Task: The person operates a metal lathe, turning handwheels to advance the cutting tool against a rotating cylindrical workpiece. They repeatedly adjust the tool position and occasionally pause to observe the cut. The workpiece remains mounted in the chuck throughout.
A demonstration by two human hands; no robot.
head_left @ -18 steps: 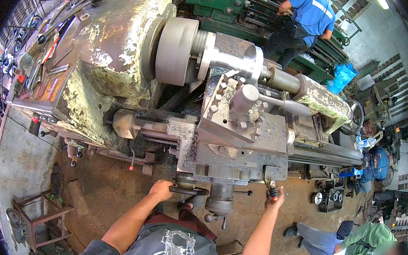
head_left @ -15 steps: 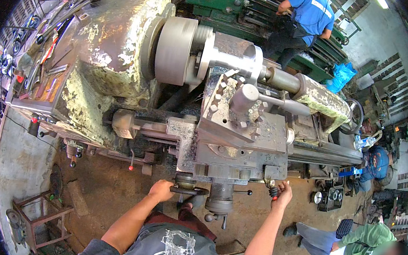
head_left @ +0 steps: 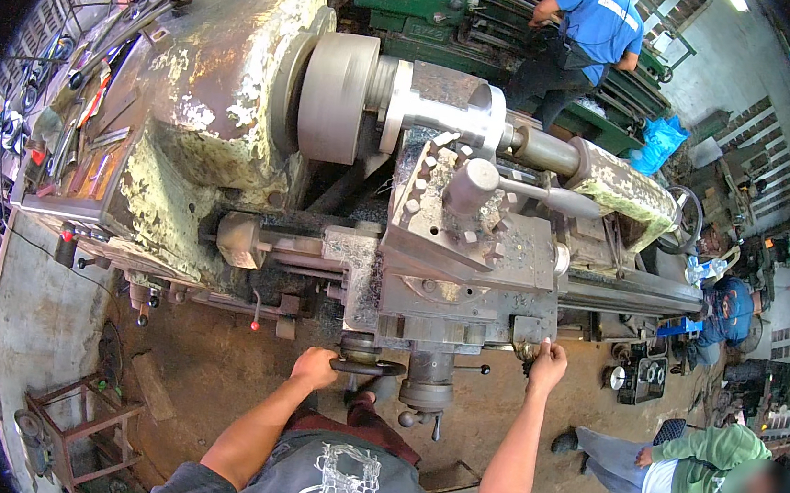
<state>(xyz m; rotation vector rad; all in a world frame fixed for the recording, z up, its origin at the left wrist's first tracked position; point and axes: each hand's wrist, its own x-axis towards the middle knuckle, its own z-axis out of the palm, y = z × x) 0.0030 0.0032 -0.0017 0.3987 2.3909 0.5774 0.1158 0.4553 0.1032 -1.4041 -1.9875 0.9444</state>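
A large metal lathe fills the middle. My left hand [head_left: 313, 369] is closed round the left rim of a dark handwheel [head_left: 368, 367] on the front of its carriage [head_left: 467, 297]. At the carriage's right front corner, my right hand [head_left: 548, 367] is closed at a short dark lever [head_left: 525, 353]; its knob is hidden. Above the carriage stands the tool post with its handle [head_left: 471, 187]. A shiny flanged metal workpiece [head_left: 442, 115] sits between the grey chuck [head_left: 337, 98] and the tailstock [head_left: 624, 195].
A ball-ended crank [head_left: 420, 420] hangs between my hands. Red-knobbed levers [head_left: 255, 325] project at the left. A person in a green jacket [head_left: 713, 468] is at the lower right; one in blue [head_left: 597, 22] works at a green lathe [head_left: 410, 8] behind. A metal stool frame [head_left: 82, 425] stands lower left.
My right hand has moved slightly up toward the carriage corner, and the lever's red knob no longer shows. My left hand stays on the handwheel. The person in green has shifted their arms.
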